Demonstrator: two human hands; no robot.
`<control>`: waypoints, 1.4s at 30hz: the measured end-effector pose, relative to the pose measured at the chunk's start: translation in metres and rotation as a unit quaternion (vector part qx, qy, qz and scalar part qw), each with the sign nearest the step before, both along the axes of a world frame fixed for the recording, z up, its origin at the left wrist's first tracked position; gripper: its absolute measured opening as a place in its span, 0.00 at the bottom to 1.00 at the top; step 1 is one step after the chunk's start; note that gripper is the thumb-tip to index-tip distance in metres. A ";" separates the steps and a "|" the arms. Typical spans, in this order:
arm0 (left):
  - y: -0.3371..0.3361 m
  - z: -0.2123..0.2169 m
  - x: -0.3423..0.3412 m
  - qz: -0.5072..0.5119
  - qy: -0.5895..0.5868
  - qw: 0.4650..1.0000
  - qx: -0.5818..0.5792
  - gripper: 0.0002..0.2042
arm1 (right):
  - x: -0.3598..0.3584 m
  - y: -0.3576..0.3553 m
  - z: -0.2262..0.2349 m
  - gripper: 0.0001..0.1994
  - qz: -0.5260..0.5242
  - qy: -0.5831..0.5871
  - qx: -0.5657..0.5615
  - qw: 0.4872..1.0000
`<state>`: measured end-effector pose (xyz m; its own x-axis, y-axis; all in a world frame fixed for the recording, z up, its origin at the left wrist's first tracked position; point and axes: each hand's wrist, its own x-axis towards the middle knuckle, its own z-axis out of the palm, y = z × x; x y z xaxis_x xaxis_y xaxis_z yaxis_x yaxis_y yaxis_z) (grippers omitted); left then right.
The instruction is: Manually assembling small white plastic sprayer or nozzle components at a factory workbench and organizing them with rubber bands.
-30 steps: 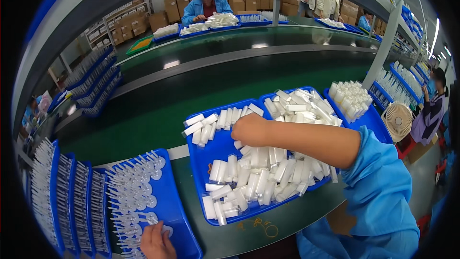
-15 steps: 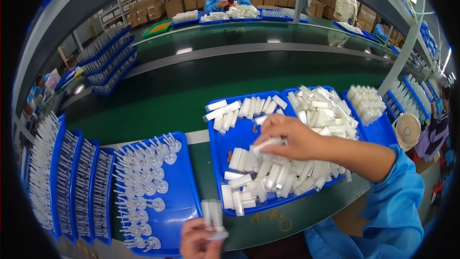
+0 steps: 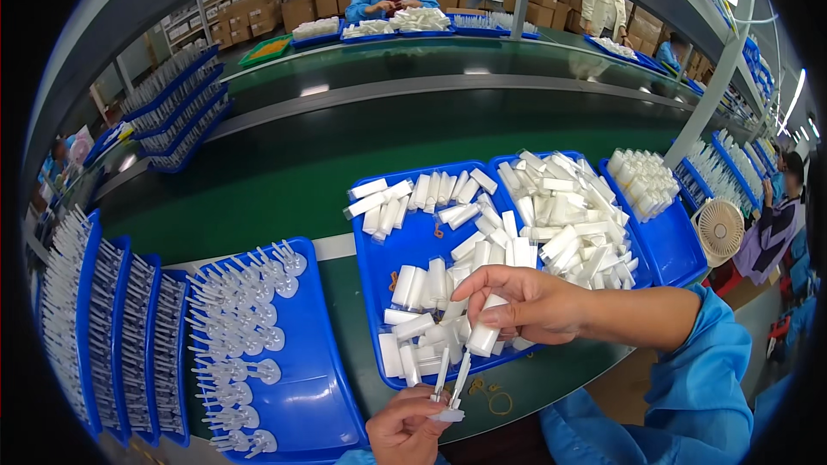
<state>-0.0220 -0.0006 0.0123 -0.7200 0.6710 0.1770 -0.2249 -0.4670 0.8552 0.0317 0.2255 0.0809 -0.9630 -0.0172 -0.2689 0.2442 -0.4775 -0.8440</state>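
Right hand [image 3: 525, 303] pinches a white bottle [image 3: 485, 334] over the bottle tray's [image 3: 379, 275] near edge, left hand [image 3: 405, 430] grips a pump's dip tube [image 3: 457, 383] entering it: mid-assembly, judging by loose bottles and full pump tray [image 3: 319, 396] left.

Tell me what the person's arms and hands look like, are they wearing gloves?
No gloves: both hands are bare. The right hand comes out of a loose, bright blue sleeve that ends at the forearm. Only the left hand shows at the bottom edge, with a bit of blue cloth beside it.
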 end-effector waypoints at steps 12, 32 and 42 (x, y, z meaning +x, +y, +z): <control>0.007 0.002 0.002 -0.037 -0.056 0.998 0.012 0.07 | 0.009 0.002 0.000 0.12 -0.002 0.029 0.111 0.993; -0.001 -0.005 0.006 -0.038 0.100 0.994 0.013 0.12 | 0.015 -0.020 0.013 0.10 0.211 0.223 0.441 0.843; 0.002 0.004 0.000 0.018 0.003 1.000 -0.020 0.11 | -0.107 0.104 -0.026 0.12 0.194 0.029 0.903 0.383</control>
<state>-0.0218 0.0010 0.0159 -0.7434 0.6506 0.1553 -0.2030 -0.4407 0.8744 -0.0755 0.3299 0.0548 -0.9874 0.0012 -0.1580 -0.0432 0.9598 0.2772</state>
